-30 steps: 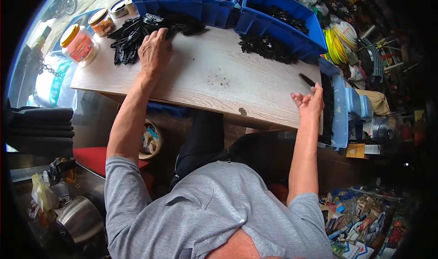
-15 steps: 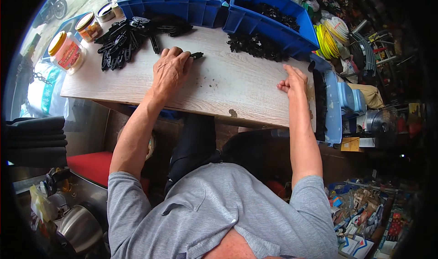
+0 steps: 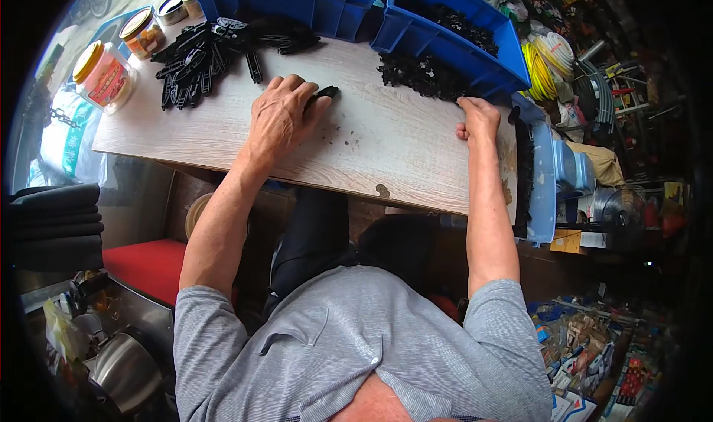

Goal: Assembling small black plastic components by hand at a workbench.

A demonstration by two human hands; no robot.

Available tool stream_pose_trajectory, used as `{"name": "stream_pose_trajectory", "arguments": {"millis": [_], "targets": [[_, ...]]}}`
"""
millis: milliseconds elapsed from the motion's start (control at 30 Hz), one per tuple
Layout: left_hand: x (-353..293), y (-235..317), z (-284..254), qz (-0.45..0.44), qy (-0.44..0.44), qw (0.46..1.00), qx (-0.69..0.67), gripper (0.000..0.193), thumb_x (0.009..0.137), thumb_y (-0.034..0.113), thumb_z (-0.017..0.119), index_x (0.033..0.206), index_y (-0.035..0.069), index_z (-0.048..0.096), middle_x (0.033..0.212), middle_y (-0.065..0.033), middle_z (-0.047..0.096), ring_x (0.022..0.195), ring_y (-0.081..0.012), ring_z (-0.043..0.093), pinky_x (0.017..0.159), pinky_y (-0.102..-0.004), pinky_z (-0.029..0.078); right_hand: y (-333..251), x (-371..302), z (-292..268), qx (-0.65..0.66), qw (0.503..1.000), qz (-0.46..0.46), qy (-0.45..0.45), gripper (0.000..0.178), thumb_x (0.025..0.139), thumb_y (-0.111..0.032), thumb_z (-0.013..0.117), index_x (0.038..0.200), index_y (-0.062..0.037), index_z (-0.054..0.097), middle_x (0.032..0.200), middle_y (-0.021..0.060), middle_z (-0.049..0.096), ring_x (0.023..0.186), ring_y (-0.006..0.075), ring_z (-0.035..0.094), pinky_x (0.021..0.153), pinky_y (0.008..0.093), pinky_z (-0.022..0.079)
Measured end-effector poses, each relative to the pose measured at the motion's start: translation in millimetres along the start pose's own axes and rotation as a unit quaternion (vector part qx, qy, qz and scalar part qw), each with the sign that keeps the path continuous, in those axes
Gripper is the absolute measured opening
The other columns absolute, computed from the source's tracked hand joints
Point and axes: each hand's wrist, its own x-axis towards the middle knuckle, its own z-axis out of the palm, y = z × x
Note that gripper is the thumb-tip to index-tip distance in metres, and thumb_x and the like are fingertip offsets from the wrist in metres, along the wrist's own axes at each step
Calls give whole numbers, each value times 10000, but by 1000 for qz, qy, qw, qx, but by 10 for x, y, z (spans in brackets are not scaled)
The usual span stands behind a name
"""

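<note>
Your left hand [image 3: 284, 116] rests near the middle of the upper half of the frame, closed around a black part [image 3: 328, 93], with one end of it sticking out past your thumb and forefinger toward the upper right. Your right hand [image 3: 479, 119], right of centre in the frame, has its fingers curled in and its fingertips at the right end of a heap of small black pieces [image 3: 420, 76]; whether they pinch one of these cannot be told. Both of your hands are over the pale wood-grain bench [image 3: 386, 147], which spans the upper middle of the frame.

Left of your left hand, in the upper left of the frame, lies a pile of long black parts [image 3: 194, 64], and one loose part [image 3: 255, 67] points down from its right side. Further left you have a jar with a yellow lid [image 3: 108, 80] and, above it, a second jar [image 3: 141, 36]. Along the top of the frame stand two blue bins [image 3: 290, 10], both with black pieces inside; the heap by your right hand lies against the right one. A coil of yellow hose or cable [image 3: 540, 73] sits in the upper right of the frame, and a red seat [image 3: 145, 267] shows at the lower left
</note>
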Motion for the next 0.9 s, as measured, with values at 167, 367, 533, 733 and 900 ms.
{"name": "stream_pose_trajectory", "arguments": {"millis": [167,367,533,733,900], "targets": [[-18,-4,1,10,101,995,-23,281,870,288,710,1024,54,703,931,-102,671,877,-280,612,755,-384,505,102,-91,-177,113,992,38,-32,213,852,-165,718,980,-4,662,600,65,568,455,164,542,440,316,512],[-257,423,126,-114,96,916,-374,131,890,45,685,1016,34,716,866,-87,703,746,-135,670,610,-264,538,137,-579,-212,171,978,63,-104,264,856,-181,719,1023,-19,595,456,37,459,447,174,560,479,364,558],[-328,1100,396,-207,-49,812,-543,264,955,151,643,1158,-17,654,949,-82,703,817,-111,650,683,-253,527,150,-972,-110,214,964,39,-153,198,867,-176,718,957,-47,598,445,6,456,404,162,565,492,385,581],[-109,1377,579,-279,-86,727,-621,352,950,194,635,1195,-58,616,980,-132,699,849,-165,679,716,-277,554,197,-1222,61,229,953,-19,-198,146,858,-170,732,896,-53,653,533,-16,510,402,84,414,448,240,395],[-30,1367,541,-304,-118,658,-679,298,933,156,618,1123,-73,638,896,-110,681,773,-153,663,611,-278,570,199,-1301,87,205,956,-39,-204,133,870,-168,722,911,-60,657,660,-30,569,446,53,411,463,218,367]]}}
